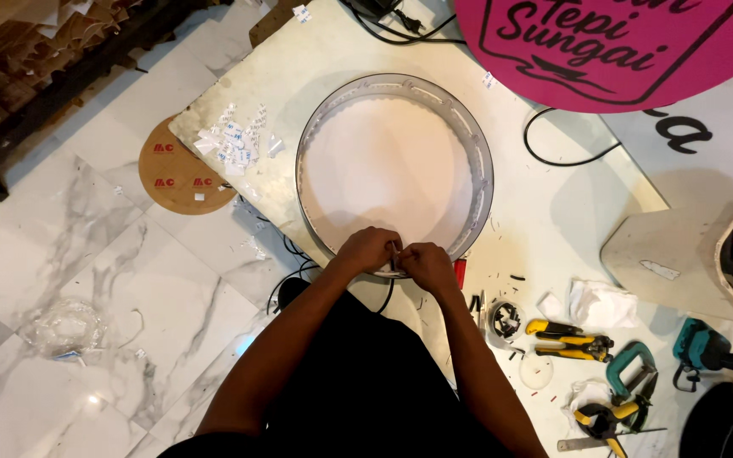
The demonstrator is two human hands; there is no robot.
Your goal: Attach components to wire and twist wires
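Hands (396,254) together at ring rim (481,161)

Marble floor, cluttered low worktable.
White grey-veined marble floor (69,246); pale worktable (553,212) with black cables (553,157); brown cardboard disc (181,170) on floor; dark shelving (36,76) top left.

— What is seen at the top right of the worktop (553,212)?
— A large pink round sign (612,51) is laid there, with a black cable (553,157) looped below it.

— And along the right edge?
— Yellow-handled pliers (570,337), a teal clamp (634,369) and crumpled white cloth (600,304) are scattered. A brown cardboard disc (181,170) is left on the marble floor (86,254).
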